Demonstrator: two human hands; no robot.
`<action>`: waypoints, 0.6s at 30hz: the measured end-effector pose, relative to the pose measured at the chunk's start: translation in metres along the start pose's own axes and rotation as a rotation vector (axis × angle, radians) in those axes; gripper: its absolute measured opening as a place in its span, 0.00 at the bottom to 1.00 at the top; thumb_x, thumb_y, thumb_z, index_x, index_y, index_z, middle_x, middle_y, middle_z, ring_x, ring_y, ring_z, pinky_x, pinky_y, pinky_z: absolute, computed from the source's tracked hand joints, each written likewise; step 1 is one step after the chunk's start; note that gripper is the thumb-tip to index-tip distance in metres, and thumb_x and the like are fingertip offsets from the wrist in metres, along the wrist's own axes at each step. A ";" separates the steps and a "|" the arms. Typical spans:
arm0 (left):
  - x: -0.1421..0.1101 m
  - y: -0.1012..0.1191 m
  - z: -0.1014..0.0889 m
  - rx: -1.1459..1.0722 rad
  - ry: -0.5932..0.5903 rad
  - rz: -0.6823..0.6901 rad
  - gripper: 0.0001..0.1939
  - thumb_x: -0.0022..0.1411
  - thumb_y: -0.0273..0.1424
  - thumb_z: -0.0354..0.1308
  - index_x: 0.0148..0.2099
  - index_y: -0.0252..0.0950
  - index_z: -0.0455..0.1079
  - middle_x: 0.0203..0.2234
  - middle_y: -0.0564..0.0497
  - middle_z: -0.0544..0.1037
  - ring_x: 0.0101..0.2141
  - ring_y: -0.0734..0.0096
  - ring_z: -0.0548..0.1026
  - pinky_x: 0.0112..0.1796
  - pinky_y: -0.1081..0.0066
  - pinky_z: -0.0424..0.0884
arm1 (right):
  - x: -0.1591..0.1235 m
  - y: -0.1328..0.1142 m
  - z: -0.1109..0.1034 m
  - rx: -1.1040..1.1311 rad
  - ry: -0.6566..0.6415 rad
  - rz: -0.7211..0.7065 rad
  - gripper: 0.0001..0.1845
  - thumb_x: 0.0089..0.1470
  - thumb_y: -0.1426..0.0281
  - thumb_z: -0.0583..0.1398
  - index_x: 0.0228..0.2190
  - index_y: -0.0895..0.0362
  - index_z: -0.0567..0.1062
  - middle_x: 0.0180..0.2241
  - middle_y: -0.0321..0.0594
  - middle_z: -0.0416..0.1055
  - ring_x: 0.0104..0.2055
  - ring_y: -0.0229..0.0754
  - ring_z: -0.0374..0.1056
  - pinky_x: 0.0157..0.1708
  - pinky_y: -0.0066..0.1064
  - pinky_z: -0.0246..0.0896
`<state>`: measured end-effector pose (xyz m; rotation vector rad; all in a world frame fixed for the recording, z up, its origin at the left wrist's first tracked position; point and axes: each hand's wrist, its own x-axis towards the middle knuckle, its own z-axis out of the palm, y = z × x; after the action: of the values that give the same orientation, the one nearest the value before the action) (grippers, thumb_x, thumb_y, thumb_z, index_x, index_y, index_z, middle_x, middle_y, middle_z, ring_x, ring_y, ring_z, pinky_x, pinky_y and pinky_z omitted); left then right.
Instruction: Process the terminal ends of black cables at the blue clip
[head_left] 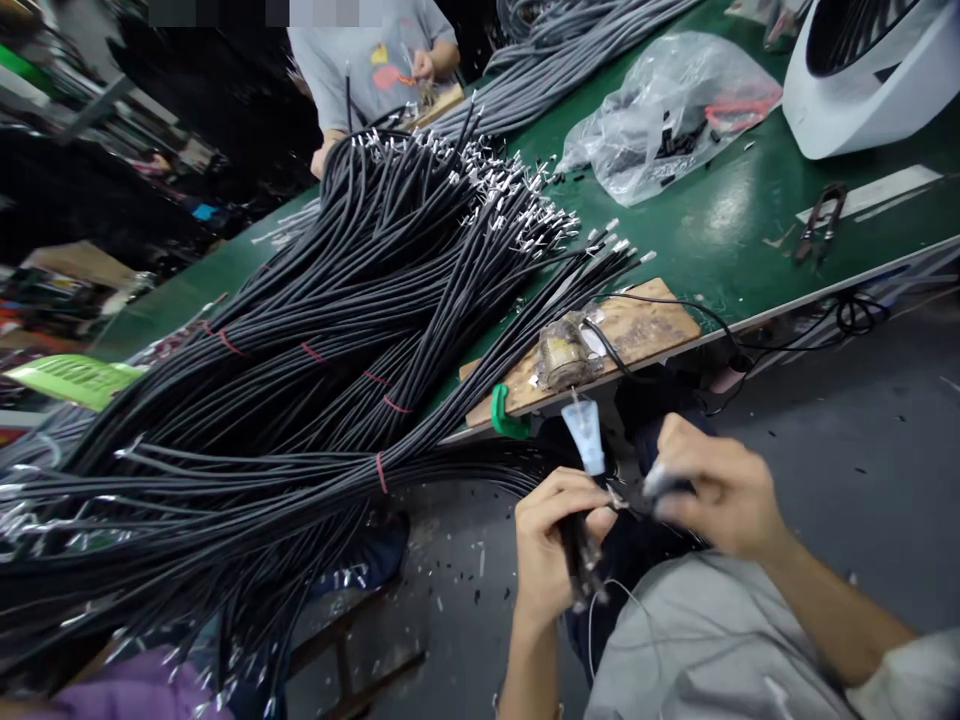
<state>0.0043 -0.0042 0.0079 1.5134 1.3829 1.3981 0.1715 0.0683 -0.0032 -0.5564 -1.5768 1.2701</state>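
Observation:
My left hand is closed around a dark, cable-like piece, with light wire ends showing at its fingertips. More dark lengths with shiny tips hang below its palm. Just right of it, my right hand is pinched shut and smeared by motion. Something greyish shows at its fingers, too blurred to name. Black cables tied with red bands run from the table toward my left hand. A pale blue tapered nozzle points down above both hands, below a clear-covered device on a wooden board.
A large heap of black cables with white stripped ends covers the table's left side. On the green table lie a clear bag of small black parts, snips and a white fan-like machine. Opposite sits a person in grey.

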 end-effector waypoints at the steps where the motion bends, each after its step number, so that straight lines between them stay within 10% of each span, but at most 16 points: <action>1: 0.000 0.000 -0.001 0.016 -0.046 -0.017 0.02 0.58 0.28 0.64 0.33 0.37 0.78 0.26 0.47 0.78 0.28 0.69 0.75 0.30 0.71 0.71 | -0.003 -0.010 0.002 -0.143 -0.061 -0.124 0.07 0.52 0.66 0.66 0.34 0.56 0.78 0.27 0.40 0.72 0.31 0.41 0.62 0.33 0.36 0.57; 7: -0.012 0.001 -0.007 0.030 -0.078 0.090 0.10 0.60 0.27 0.61 0.45 0.40 0.77 0.29 0.48 0.77 0.28 0.70 0.74 0.30 0.72 0.71 | -0.004 -0.025 0.019 -0.299 -0.005 -0.266 0.05 0.55 0.79 0.60 0.33 0.59 0.74 0.26 0.41 0.70 0.30 0.41 0.60 0.31 0.35 0.59; 13: -0.023 0.009 0.007 0.233 0.157 0.076 0.04 0.58 0.24 0.62 0.36 0.36 0.74 0.25 0.52 0.75 0.25 0.74 0.72 0.27 0.76 0.66 | -0.008 -0.007 0.037 -0.387 0.231 -0.307 0.07 0.51 0.81 0.58 0.27 0.58 0.72 0.22 0.39 0.64 0.27 0.40 0.57 0.27 0.34 0.57; 18: -0.025 0.010 0.013 0.279 0.230 -0.033 0.06 0.62 0.29 0.58 0.31 0.35 0.71 0.21 0.55 0.66 0.21 0.77 0.66 0.22 0.76 0.59 | -0.016 0.004 0.051 0.035 0.226 -0.039 0.06 0.55 0.75 0.58 0.29 0.58 0.75 0.25 0.41 0.68 0.30 0.41 0.63 0.30 0.34 0.61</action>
<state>0.0219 -0.0279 0.0074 1.5280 1.7986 1.4404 0.1320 0.0337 -0.0106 -0.6217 -1.3695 1.1608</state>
